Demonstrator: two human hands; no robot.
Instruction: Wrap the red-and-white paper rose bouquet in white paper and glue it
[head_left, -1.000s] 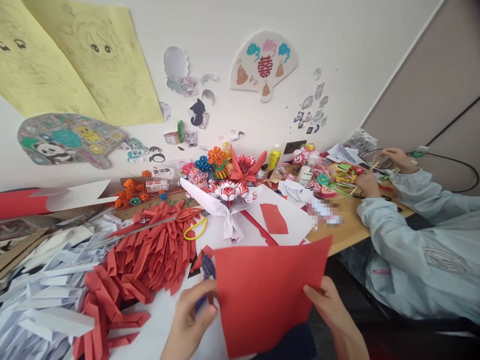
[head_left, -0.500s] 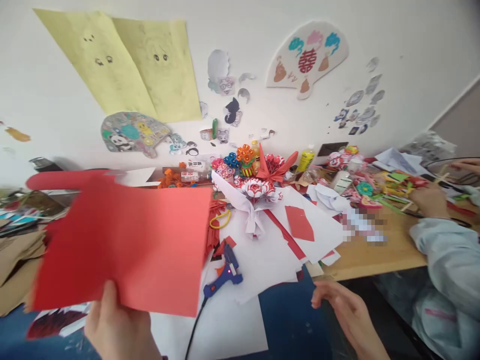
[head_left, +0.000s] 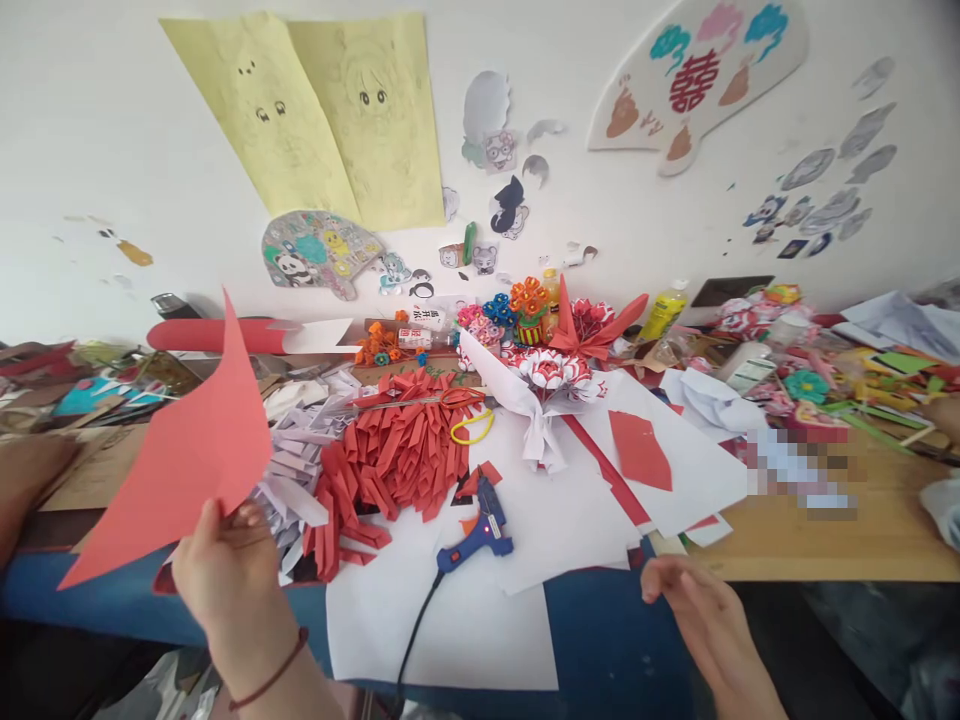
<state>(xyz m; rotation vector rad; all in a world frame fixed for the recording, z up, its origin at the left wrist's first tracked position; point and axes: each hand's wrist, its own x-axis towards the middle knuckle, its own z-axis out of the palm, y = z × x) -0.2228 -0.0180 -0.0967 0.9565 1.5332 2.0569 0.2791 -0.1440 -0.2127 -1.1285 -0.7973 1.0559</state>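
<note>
"1 pinch or 2?"

"Just 1. Left hand [head_left: 229, 570] pinches red sheet [head_left: 187, 440] near its lower right edge. Right hand [head_left: 701, 610] has fingers loosely bent, nothing seen in it, out by the front of the worktop [head_left: 611, 640]."

"Sheet location?"

"Held up over the left side, partly in front of the white strips [head_left: 296, 485]."

"Risks?"

"Sheet is bowed, held by 1 hand at 1 spot. Could flop or crease if swung fast or squeezed hard. Its edge might also sweep white strips or red strips [head_left: 405, 445] off their pile."

"Anyone close?"

"1 arm [head_left: 26, 490] at the far left, likely a co-worker's. Reaching further left could bump it."

"And the glue gun [head_left: 476, 540]?"

"On white paper [head_left: 442, 645], light on, so maybe hot. Nozzle's right by a red scrap [head_left: 469, 486]: could stick or scorch. Cord [head_left: 416, 635] runs over the front edge; snagging it could drag the gun."
</note>
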